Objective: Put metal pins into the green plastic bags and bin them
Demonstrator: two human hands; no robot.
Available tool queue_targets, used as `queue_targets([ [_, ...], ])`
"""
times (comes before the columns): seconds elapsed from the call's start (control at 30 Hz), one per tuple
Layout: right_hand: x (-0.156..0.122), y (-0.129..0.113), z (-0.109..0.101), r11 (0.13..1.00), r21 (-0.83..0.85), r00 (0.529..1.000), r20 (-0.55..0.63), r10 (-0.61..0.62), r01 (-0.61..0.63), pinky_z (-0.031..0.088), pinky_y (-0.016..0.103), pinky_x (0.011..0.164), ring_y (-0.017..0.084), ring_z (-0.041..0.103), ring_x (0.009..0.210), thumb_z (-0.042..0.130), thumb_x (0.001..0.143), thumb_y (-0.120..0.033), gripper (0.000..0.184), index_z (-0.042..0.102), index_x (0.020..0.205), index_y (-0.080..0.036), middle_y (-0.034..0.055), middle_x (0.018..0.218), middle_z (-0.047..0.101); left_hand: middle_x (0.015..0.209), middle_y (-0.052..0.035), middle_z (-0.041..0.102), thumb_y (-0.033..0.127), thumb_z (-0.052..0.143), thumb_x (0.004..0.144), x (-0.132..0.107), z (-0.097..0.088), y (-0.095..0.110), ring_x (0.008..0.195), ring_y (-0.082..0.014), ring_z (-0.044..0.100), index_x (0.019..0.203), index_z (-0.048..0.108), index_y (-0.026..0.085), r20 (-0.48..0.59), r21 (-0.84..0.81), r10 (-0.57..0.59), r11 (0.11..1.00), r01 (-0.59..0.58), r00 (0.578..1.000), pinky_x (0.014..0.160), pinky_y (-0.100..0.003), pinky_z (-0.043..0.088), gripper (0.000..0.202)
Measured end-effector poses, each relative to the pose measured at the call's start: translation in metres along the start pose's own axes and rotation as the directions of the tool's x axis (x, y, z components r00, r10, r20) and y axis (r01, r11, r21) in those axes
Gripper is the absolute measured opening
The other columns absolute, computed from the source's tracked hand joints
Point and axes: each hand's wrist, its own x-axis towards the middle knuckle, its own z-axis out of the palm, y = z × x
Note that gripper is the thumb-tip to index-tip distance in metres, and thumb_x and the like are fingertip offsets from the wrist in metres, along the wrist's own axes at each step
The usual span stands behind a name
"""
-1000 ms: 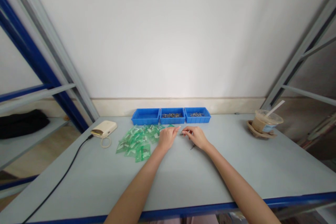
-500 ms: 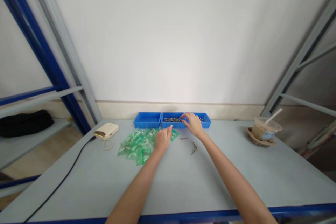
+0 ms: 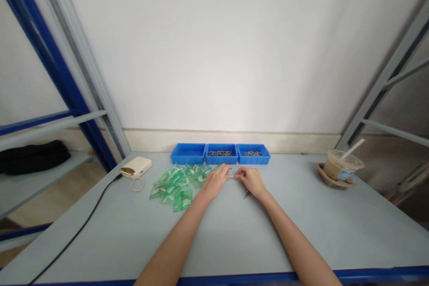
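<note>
White wall [image 3: 214, 53] stands behind a pale grey surface [image 3: 231, 237], where two bare hands meet near the middle. Fingertips of the left hand [image 3: 215, 181] and right hand [image 3: 252, 180] point at each other, just apart, with something small and thin between them; it is too small to make out, and I cannot tell whether either grip is closed on it. Beside the right hand, partly covered by it, a few screws [image 3: 247, 194] lie on the surface. Green packets [image 3: 176, 183] spread in a heap to the left, reaching under or behind the left hand; the nearest packet [image 3: 182, 200] shows small dark pieces inside. Just beyond the hands, three blue trays stand side by side: the left tray [image 3: 187, 160], the middle tray [image 3: 221, 160] and the right tray [image 3: 254, 160], the last two holding more screws. Farther left sits a cream power bank [image 3: 136, 167] with a black cable [image 3: 83, 223]; well to the right, a lidded cup [image 3: 340, 165] with a straw [image 3: 353, 148] rests in a brown holder [image 3: 335, 181].
</note>
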Motion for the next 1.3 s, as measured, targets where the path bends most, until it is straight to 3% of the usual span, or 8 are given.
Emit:
queue_targets([
  [0.13, 0.0, 0.003, -0.003, 0.959, 0.283, 1.0, 0.021, 0.023, -0.028, 0.04, 0.025, 0.065, 0.015, 0.059, 0.068, 0.053, 0.076, -0.027, 0.014, 0.064, 0.077, -0.018, 0.001, 0.073, 0.067, 0.099, -0.0025, 0.056, 0.024, 0.045, 0.088, -0.001, 0.003, 0.0, 0.088, -0.0134, 0.057, 0.101, 0.052, 0.019, 0.028, 0.06, 0.131, 0.989, -0.132, 0.991, 0.073, -0.023, 0.045, 0.016],
  [0.27, 0.0, 0.004, -0.003, 0.922, 0.387, 0.999, 0.047, -0.015, -0.004, 0.043, 0.026, 0.067, 0.015, 0.06, 0.068, 0.053, 0.077, -0.031, 0.018, 0.064, 0.078, -0.017, 0.0019, 0.072, 0.067, 0.084, -0.0023, 0.057, 0.026, 0.039, 0.09, 0.0, 0.002, 0.002, 0.078, -0.0134, 0.057, 0.085, 0.056, 0.016, 0.037, 0.108, 0.122, 0.986, -0.125, 0.992, 0.068, -0.023, 0.044, 0.02],
  [0.43, -0.002, 0.003, -0.006, 0.959, 0.267, 0.995, 0.016, -0.103, 0.095, 0.043, 0.027, 0.07, 0.015, 0.059, 0.07, 0.056, 0.076, -0.031, 0.017, 0.066, 0.083, -0.019, 0.001, 0.082, 0.068, 0.081, -0.0018, 0.059, 0.025, 0.037, 0.091, 0.0, 0.0, 0.003, 0.078, -0.0133, 0.057, 0.082, 0.055, 0.015, 0.012, 0.097, 0.114, 0.989, -0.114, 0.993, 0.067, -0.023, 0.043, 0.022],
  [0.57, -0.004, 0.0, -0.011, 0.984, 0.163, 0.997, 0.016, -0.082, 0.078, 0.041, 0.027, 0.066, 0.015, 0.058, 0.064, 0.05, 0.08, -0.033, 0.021, 0.067, 0.078, -0.02, 0.0004, 0.071, 0.067, 0.087, -0.0026, 0.061, 0.029, 0.039, 0.091, -0.001, -0.001, 0.004, 0.079, -0.0137, 0.059, 0.092, 0.055, 0.017, 0.013, 0.075, 0.096, 0.992, -0.097, 0.995, 0.067, -0.024, 0.043, 0.02],
  [0.8, -0.005, 0.002, -0.014, 0.946, 0.312, 0.992, 0.06, -0.115, 0.091, 0.043, 0.026, 0.065, 0.011, 0.055, 0.056, 0.046, 0.083, -0.032, 0.024, 0.06, 0.098, -0.02, -0.0011, 0.077, 0.066, 0.081, -0.0033, 0.062, 0.028, 0.033, 0.093, -0.001, 0.001, 0.002, 0.075, -0.0142, 0.06, 0.087, 0.055, 0.016, 0.034, 0.104, 0.094, 0.99, -0.097, 0.995, 0.065, -0.023, 0.043, 0.026],
  [1.03, -0.005, 0.002, -0.016, 0.946, 0.313, 0.995, 0.037, -0.098, 0.081, 0.043, 0.026, 0.064, 0.011, 0.055, 0.053, 0.054, 0.078, -0.032, 0.017, 0.064, 0.08, -0.018, 0.0, 0.076, 0.066, 0.078, -0.0033, 0.062, 0.032, 0.035, 0.092, -0.001, 0.002, 0.003, 0.072, -0.0147, 0.06, 0.089, 0.055, 0.016, 0.032, 0.103, 0.035, 0.994, -0.038, 0.999, 0.062, -0.023, 0.042, 0.025],
  [1.13, -0.006, 0.0, -0.018, 0.946, 0.321, 0.996, 0.056, -0.075, 0.054, 0.044, 0.026, 0.062, 0.012, 0.055, 0.052, 0.049, 0.081, -0.033, 0.022, 0.064, 0.081, -0.018, 0.0004, 0.074, 0.067, 0.08, -0.0029, 0.063, 0.032, 0.035, 0.092, -0.001, 0.0, 0.005, 0.072, -0.0145, 0.061, 0.094, 0.054, 0.018, 0.048, 0.089, 0.038, 0.995, -0.042, 0.998, 0.061, -0.022, 0.042, 0.024],
  [1.3, -0.007, 0.001, -0.017, 0.943, 0.316, 0.99, 0.064, -0.127, 0.101, 0.044, 0.026, 0.066, 0.012, 0.058, 0.059, 0.051, 0.08, -0.034, 0.023, 0.061, 0.096, -0.02, -0.0002, 0.08, 0.067, 0.076, -0.0037, 0.062, 0.031, 0.032, 0.093, -0.001, -0.001, 0.005, 0.069, -0.0142, 0.06, 0.085, 0.055, 0.017, 0.082, 0.093, 0.023, 0.995, -0.03, 0.996, 0.062, -0.022, 0.042, 0.028],
])
